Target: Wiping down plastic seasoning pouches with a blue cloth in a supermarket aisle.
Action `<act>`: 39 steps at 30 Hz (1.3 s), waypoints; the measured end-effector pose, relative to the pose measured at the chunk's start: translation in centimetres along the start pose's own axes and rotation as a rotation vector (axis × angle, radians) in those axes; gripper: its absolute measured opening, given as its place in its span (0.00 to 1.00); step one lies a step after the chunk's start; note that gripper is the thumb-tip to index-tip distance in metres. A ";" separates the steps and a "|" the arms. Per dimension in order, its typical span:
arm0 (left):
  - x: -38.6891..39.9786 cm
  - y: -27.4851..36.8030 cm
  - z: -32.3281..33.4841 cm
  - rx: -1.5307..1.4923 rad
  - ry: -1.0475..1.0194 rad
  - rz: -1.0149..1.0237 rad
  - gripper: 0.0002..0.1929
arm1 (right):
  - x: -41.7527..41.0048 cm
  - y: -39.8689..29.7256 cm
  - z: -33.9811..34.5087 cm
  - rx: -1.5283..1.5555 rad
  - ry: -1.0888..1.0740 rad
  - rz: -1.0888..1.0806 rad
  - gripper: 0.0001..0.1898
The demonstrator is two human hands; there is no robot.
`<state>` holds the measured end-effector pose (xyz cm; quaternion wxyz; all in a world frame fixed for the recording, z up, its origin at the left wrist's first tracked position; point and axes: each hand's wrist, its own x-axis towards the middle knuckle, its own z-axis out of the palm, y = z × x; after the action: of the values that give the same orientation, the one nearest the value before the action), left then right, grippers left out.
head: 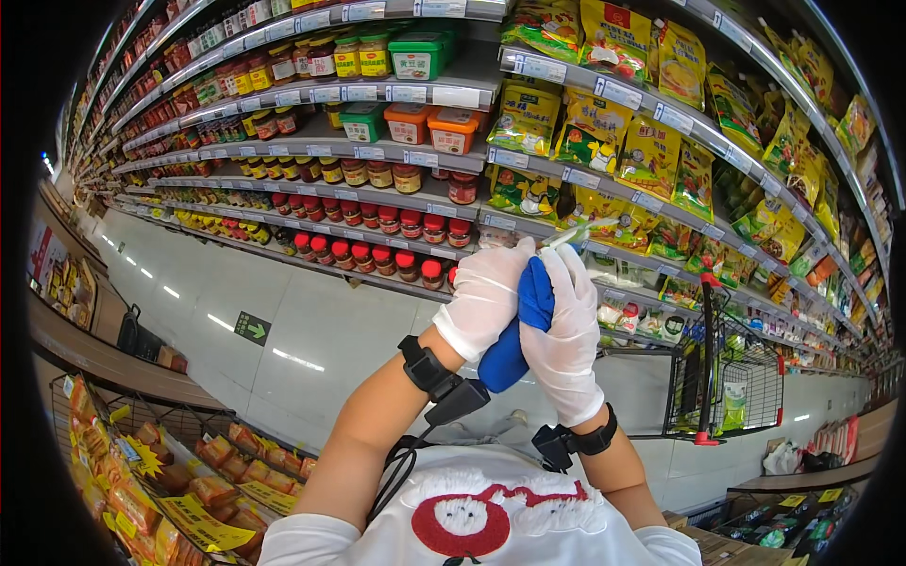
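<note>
My left hand (485, 297) and my right hand (566, 332) both wear thin white gloves and are held close together in front of the shelves. A blue cloth (536, 293) is bunched between them, its lower end hanging below the palms. My right hand is closed around the cloth, the thumb lying across it. A piece of translucent plastic (582, 231) sticks out at the fingertips of both hands. My left hand's fingers are curled at its near end; what they grip is partly hidden.
Shelves (453, 95) carry red-lidded jars (407, 265), tubs (453, 131) and yellow seasoning bags (591, 134). On the right stands a shopping cart (747, 382) with a green-and-white bag (734, 405) inside. Packaged goods in a wire rack (212, 410) are behind me on the left.
</note>
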<state>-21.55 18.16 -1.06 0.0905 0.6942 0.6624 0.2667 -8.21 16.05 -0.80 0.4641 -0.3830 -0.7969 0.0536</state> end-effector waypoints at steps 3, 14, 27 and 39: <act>-0.1 -0.2 -0.4 0.164 -0.118 -0.025 0.14 | 0.2 0.8 -0.3 0.297 0.029 0.121 0.30; -2.1 1.8 0.1 -1.456 -0.248 -0.169 0.35 | 2.2 4.7 -1.7 0.187 -0.153 0.013 0.34; -0.4 -3.2 7.1 -0.640 0.160 0.139 0.23 | 2.1 -1.1 -1.6 0.109 -0.051 -0.279 0.08; -2.0 -2.1 5.1 0.097 -0.157 0.090 0.14 | 0.4 -3.3 0.7 0.089 -0.782 -0.078 0.10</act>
<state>-20.87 17.61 -6.88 0.0962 0.7456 0.6335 0.1829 -10.71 14.16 0.52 0.1434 -0.2825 -0.9245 0.2122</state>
